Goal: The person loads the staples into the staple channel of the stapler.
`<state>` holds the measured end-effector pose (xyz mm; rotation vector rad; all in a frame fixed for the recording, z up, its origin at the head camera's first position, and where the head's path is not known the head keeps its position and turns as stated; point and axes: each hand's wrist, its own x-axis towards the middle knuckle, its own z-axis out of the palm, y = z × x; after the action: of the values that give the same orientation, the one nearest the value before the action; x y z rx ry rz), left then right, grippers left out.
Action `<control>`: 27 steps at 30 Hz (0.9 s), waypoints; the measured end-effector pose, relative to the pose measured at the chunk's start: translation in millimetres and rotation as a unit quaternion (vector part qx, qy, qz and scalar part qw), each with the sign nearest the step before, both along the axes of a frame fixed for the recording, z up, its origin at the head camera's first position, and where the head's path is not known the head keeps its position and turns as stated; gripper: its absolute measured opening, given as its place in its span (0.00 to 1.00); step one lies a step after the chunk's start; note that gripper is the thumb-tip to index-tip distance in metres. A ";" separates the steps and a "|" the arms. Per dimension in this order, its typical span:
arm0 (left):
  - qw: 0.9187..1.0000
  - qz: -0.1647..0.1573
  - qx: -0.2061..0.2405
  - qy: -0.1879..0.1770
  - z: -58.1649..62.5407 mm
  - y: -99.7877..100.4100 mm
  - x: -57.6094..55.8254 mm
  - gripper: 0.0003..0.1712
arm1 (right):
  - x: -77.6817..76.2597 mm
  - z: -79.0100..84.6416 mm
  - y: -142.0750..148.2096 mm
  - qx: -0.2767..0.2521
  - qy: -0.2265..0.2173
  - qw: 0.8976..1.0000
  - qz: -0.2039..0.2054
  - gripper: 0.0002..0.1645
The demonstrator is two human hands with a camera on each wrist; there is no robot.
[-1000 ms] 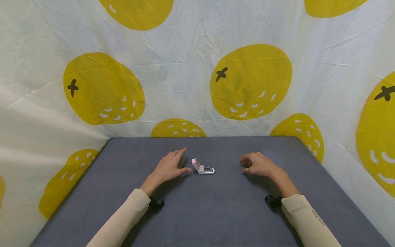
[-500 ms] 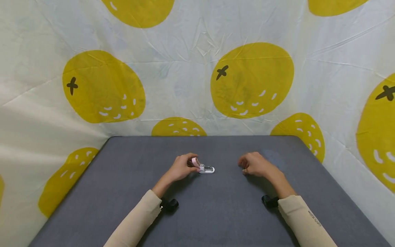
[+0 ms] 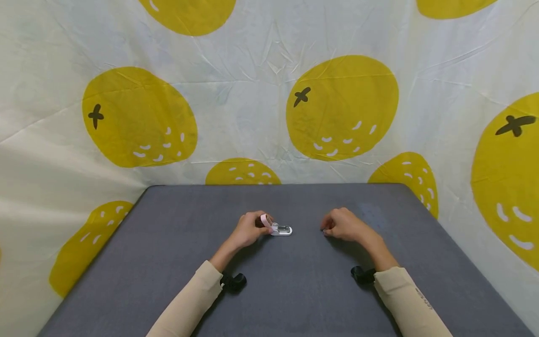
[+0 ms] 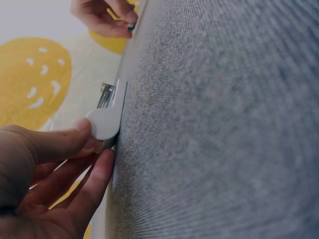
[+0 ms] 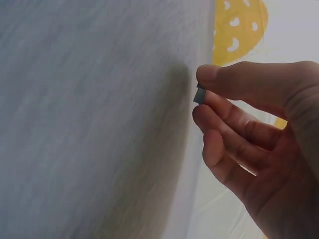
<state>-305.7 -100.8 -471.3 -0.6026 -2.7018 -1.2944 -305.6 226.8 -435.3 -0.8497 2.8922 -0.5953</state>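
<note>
A small stapler [image 3: 283, 230] with a white base and a pink top arm lies on the grey table, its top swung up and back. At its hinge end my left hand [image 3: 244, 230] pinches it between thumb and fingers. The left wrist view shows the white hinge side [image 4: 105, 122] and the bare metal staple channel [image 4: 105, 96]. To the right of the stapler, apart from it, my right hand [image 3: 346, 224] pinches a short grey strip of staples [image 5: 200, 95] between thumb and fingertips, just above the table.
The grey table [image 3: 294, 299] has its far edge against a white curtain [image 3: 244, 112] printed with yellow fruit. The curtain also runs down both sides. Black camera mounts [image 3: 234, 282] sit at both wrists, low over the table.
My left hand has moved right from beside the stapler and taken hold of its hinge end. The right hand has shifted slightly left towards the stapler, which stays nearly in place.
</note>
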 end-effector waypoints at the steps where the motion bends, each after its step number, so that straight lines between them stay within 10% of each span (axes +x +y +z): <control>1: 1.000 0.000 0.001 -0.004 0.2 0.2 0.2 0.14 | -0.7 0.1 -2.8 -0.005 0.003 1.000 -0.001 0.05; 27: 1.000 0.006 0.001 -0.019 -0.1 3.8 -0.1 0.12 | -10.8 8.8 -74.0 -0.109 0.029 0.992 0.047 0.10</control>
<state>-305.8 -97.0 -471.4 -0.5663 -2.7289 -1.3200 -316.4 152.8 -426.5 -1.0405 2.8552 -0.9037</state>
